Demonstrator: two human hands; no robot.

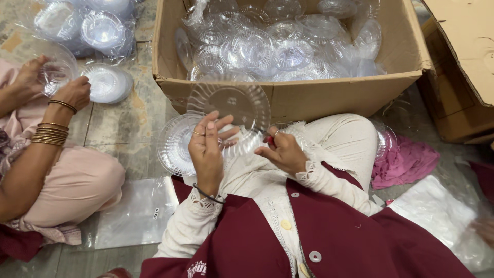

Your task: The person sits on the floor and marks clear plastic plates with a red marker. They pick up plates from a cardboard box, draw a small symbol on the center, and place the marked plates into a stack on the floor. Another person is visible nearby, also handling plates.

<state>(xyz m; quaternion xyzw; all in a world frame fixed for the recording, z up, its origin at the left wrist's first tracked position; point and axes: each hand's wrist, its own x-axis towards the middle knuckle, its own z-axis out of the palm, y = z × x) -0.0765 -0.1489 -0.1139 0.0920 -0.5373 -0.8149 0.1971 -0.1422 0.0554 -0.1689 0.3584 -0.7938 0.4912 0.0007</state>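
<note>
Both hands hold one clear plastic plate (229, 109) up in front of the chest: the left hand (207, 149) grips its lower left rim, the right hand (282, 152) pinches its lower right rim. Just behind it a second clear plate (175, 144) lies on the lap. Beyond stands a cardboard box (329, 95) full of clear plates. At the left, a co-worker's hands (72, 92) handle another clear plate.
</note>
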